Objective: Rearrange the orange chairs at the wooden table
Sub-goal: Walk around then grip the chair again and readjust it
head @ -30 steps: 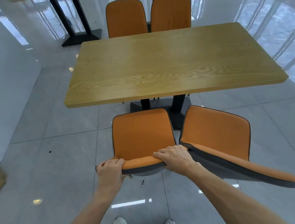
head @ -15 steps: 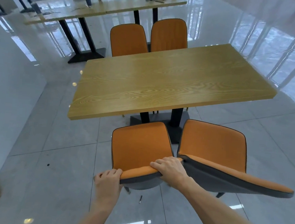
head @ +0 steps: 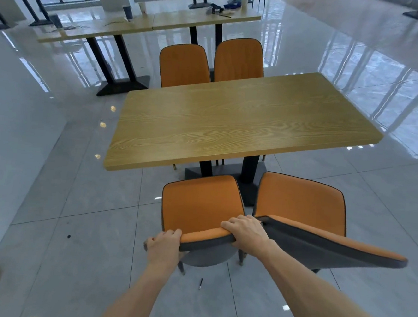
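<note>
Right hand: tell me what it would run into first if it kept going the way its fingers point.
The right hand grips the near chair backrest, fingers pointing left along its top edge. Going straight on, it would probably meet the left hand at the other corner first, though depth is unclear.

Four orange chairs and one wooden table (head: 243, 126), light oak grain, standing on black legs. Sitting just short of the table's near edge: near-left chair (head: 201, 205) (grey-backed, its backrest top being gripped at both ends) and near-right chair (head: 301, 205), angled, almost touching it. Standing upright beyond the table's far edge, side by side: far-left chair (head: 184, 65), far-right chair (head: 238, 60).
</note>
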`<state>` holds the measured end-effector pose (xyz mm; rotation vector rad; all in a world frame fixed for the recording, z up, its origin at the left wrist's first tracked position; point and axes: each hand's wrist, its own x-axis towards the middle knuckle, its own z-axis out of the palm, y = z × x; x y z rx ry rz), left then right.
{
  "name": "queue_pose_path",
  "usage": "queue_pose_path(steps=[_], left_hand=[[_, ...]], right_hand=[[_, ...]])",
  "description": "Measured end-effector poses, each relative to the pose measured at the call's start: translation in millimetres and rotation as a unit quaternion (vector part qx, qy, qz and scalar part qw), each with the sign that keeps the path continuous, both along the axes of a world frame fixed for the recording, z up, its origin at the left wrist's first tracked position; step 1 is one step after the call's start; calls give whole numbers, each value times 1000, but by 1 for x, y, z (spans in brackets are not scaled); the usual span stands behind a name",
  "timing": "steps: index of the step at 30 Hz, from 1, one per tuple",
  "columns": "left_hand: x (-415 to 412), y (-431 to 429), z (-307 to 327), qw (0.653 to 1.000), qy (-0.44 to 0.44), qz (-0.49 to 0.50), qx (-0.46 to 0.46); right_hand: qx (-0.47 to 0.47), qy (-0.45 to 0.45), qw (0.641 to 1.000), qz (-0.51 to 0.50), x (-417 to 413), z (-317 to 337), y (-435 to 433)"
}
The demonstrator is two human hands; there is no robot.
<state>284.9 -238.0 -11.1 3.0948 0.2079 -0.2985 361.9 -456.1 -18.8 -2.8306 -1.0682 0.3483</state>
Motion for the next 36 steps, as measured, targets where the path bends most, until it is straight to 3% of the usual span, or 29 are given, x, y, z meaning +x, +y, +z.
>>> queue_pose_path(steps=[8,18,28,32,36], left_hand=[[16,-14,28,989,61,-128,-41],[39,-99,59,946,-32,-311,-87],[54,-197,45,908,-57,-406,-90],[70,-225,33,914,-42,-396,-78],[87,-252,11,928,37,-367,-57]], right_hand=[[-6,8,999,-41,-15,19,-14],[36,-52,978,-201,-48,46,-60],[17,-65,950,-304,-76,49,-163],[40,-87,958,-271,-68,44,-197],[106,-64,977,-173,-56,33,-222]])
